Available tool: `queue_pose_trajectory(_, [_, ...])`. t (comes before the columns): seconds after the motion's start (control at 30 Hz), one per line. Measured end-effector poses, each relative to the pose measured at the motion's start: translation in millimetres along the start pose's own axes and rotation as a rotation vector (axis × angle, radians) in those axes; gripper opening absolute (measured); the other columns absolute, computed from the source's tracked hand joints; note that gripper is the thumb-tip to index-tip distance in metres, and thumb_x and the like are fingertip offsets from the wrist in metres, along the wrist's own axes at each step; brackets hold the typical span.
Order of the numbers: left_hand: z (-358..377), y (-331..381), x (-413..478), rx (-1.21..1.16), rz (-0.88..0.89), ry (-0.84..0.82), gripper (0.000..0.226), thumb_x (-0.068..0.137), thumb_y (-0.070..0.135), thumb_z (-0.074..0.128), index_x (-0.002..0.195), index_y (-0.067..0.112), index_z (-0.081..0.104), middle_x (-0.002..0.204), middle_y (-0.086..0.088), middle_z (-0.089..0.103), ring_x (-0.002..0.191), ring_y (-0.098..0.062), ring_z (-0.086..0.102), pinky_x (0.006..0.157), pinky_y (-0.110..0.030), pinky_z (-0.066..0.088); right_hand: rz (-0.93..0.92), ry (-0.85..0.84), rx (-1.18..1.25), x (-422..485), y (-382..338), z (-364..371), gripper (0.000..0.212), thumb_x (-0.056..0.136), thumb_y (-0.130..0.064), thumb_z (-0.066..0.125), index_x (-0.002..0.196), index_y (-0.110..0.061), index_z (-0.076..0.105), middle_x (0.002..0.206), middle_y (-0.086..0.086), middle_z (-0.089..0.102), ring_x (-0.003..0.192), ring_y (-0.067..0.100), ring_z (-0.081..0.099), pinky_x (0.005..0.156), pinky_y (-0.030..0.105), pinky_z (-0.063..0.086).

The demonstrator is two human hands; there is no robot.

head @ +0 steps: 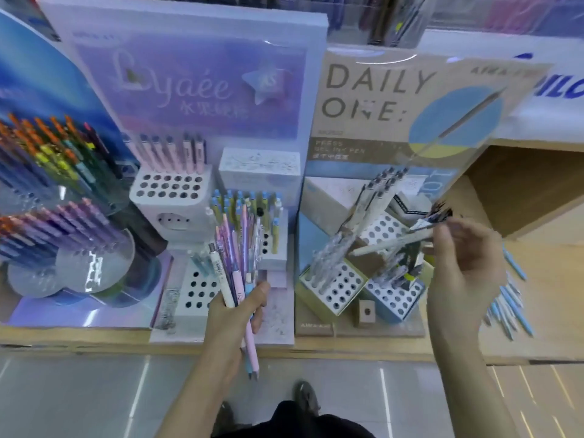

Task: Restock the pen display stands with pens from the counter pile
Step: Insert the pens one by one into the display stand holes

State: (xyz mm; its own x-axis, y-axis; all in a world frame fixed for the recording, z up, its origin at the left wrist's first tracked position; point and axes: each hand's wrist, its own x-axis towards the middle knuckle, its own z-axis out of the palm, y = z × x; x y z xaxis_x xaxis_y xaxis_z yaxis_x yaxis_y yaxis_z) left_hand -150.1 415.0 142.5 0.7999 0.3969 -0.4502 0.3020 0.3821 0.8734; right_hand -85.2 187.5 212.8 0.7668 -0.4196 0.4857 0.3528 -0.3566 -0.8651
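My left hand (235,314) grips a bundle of several pens (235,263), pink, lilac, white and blue, upright in front of the purple display stand (189,99). My right hand (464,270) pinches one white pen (392,245), held nearly level over the hole blocks of the brown "DAILY ONE" stand (379,90). Its tip points left toward the middle block (384,229). A few pens stand in that stand's blocks. A loose pile of blue and white pens (508,305) lies on the counter just right of my right hand.
A round acrylic carousel (63,197) full of coloured pens stands at the left. The purple stand has white hole blocks (170,186), one holding pink pens, another blue-capped ones. The wooden counter edge (347,346) runs across below; grey floor lies beneath.
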Motion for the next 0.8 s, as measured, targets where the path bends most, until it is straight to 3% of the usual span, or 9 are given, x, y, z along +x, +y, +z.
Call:
queue_pose_trajectory(0.17, [43,-2,-5,-0.017,0.021,-0.007,0.015,0.078,0.012,0.073,0.081,0.003,0.062,0.047,0.002,0.052,0.036,-0.009,0.040,0.038,-0.017,0.036,-0.089,-0.079,-0.044,45,14,-4,0.016,0.095,-0.019,0.057,0.099,-0.034,0.053,0.089,-0.003,0.060,0.082,0.022,0.062,0.072,0.037,0.053])
queue_pose_trajectory(0.27, [60,-2,-8,-0.047,0.038,0.023,0.027,0.068,0.020,0.077,0.079,0.002,0.060,0.048,0.001,0.053,0.035,-0.009,0.039,0.037,-0.017,0.035,-0.161,-0.138,-0.095,59,28,-4,0.009,0.095,-0.018,0.056,0.103,-0.022,0.055,0.088,-0.011,0.058,0.080,0.013,0.060,0.070,0.028,0.050])
queue_pose_trajectory(0.37, [69,-5,-11,-0.077,0.042,0.052,0.028,0.076,0.014,0.074,0.095,-0.002,0.060,0.049,0.003,0.054,0.036,-0.008,0.042,0.037,-0.017,0.037,-0.210,-0.138,-0.157,74,42,-2,0.015,0.095,-0.015,0.055,0.107,-0.008,0.059,0.093,-0.006,0.059,0.082,0.005,0.056,0.072,0.017,0.047])
queue_pose_trajectory(0.53, [76,-6,-16,-0.084,0.070,0.044,0.023,0.079,0.009,0.070,0.095,-0.004,0.060,0.045,0.005,0.050,0.035,-0.007,0.040,0.037,-0.015,0.035,-0.179,-0.223,-0.167,86,58,2,0.016,0.094,-0.013,0.057,0.107,-0.006,0.060,0.094,-0.006,0.059,0.085,0.004,0.056,0.075,0.010,0.044])
queue_pose_trajectory(0.7, [80,-3,-19,-0.109,0.075,0.059,0.042,0.063,0.024,0.074,0.092,-0.001,0.059,0.050,0.001,0.052,0.036,-0.009,0.038,0.038,-0.017,0.035,-0.191,-0.307,-0.173,91,63,5,0.017,0.094,-0.012,0.057,0.109,-0.004,0.060,0.097,-0.002,0.060,0.088,0.004,0.056,0.077,0.009,0.043])
queue_pose_trajectory(0.8, [81,-2,-20,-0.107,0.065,0.051,0.047,0.058,0.029,0.076,0.090,0.000,0.058,0.052,-0.003,0.050,0.036,-0.009,0.037,0.038,-0.017,0.033,-0.206,-0.433,-0.227,111,59,14,0.016,0.094,-0.014,0.057,0.108,-0.007,0.061,0.093,-0.006,0.060,0.086,0.002,0.054,0.077,0.018,0.045])
